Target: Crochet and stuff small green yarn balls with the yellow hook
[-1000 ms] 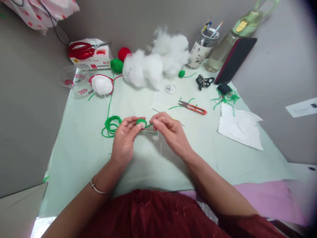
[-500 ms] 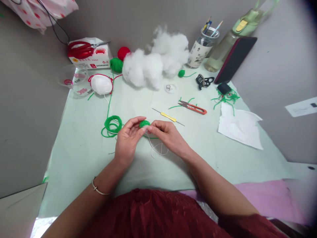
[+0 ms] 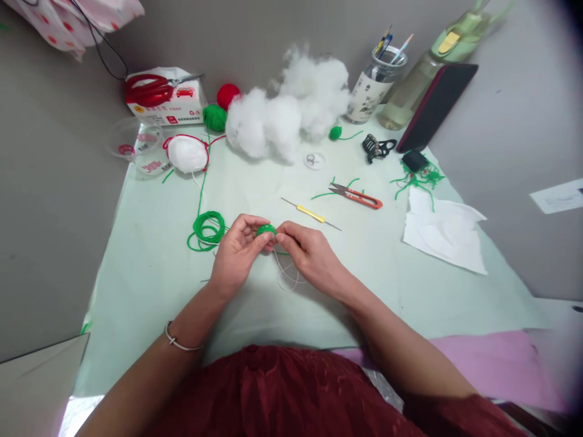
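My left hand [image 3: 234,255] pinches a small green crocheted piece [image 3: 265,230] between thumb and fingers, just above the pale green table cover [image 3: 150,279]. My right hand [image 3: 310,256] meets it from the right, fingertips closed on the same piece. A thin white thread [image 3: 288,278] loops down from the hands onto the cover. A coil of green yarn [image 3: 204,230] lies just left of my left hand. A yellow-handled crochet hook [image 3: 310,213] lies just beyond my right hand.
Orange thread snips [image 3: 357,196] lie further right. White stuffing [image 3: 286,112] is piled at the back, with green [image 3: 214,118] and red [image 3: 228,95] yarn balls, red scissors [image 3: 150,89] on a box, a pen jar [image 3: 373,88], a bottle [image 3: 423,73] and white paper [image 3: 444,230].
My right hand has drawn in closer to the left one, uncovering the crochet hook. The green piece has turned in my fingers, hiding its white filling. The white thread now lies looped.
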`<state>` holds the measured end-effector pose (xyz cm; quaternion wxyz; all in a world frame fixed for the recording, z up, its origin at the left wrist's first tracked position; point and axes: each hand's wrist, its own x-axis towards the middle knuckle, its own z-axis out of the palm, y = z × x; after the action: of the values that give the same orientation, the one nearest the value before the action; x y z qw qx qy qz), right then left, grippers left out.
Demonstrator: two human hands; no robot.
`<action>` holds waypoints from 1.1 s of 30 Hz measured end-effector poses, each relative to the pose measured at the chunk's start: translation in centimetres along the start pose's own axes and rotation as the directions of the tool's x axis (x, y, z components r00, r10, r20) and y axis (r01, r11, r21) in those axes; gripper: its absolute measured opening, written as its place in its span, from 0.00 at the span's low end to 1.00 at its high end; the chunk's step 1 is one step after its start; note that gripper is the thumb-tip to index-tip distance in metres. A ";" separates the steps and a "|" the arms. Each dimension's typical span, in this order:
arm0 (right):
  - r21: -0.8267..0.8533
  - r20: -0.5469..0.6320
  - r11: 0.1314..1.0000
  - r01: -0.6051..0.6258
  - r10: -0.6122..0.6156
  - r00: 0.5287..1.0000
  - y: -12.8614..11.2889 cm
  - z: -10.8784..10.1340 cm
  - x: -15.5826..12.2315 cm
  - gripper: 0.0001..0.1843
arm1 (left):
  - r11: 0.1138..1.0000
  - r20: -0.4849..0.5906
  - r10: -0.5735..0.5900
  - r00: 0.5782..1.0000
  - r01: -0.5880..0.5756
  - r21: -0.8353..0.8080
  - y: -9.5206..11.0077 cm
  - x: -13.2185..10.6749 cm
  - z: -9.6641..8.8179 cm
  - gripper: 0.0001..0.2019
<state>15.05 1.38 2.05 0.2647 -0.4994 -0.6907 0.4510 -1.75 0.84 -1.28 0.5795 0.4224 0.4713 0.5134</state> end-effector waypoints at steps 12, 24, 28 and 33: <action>-0.166 -0.067 0.986 0.014 -0.026 0.997 -0.5 1.2 -0.2 0.08 | 0.999 -0.103 0.037 0.994 -0.039 -0.022 -0.2 0.3 0.4 0.11; -0.184 -0.112 0.983 0.029 -0.050 0.992 -1.2 2.9 -0.7 0.08 | 0.995 -0.183 0.079 0.980 -0.087 -0.040 -0.1 0.3 1.0 0.11; 0.074 -0.117 0.997 -0.029 0.037 0.992 -0.8 2.2 -0.5 0.12 | 0.993 -0.159 0.059 0.986 -0.074 -0.093 0.4 0.1 1.0 0.14; 0.262 -0.068 0.960 -0.096 0.118 0.991 0.0 1.4 0.1 0.20 | 0.990 -0.116 0.072 0.991 -0.085 -0.111 0.6 -0.5 0.7 0.11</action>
<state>13.89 1.03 1.39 0.3312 -0.5158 -0.5864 0.5296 -1.16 0.43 -0.47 0.5552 0.3768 0.4555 0.5850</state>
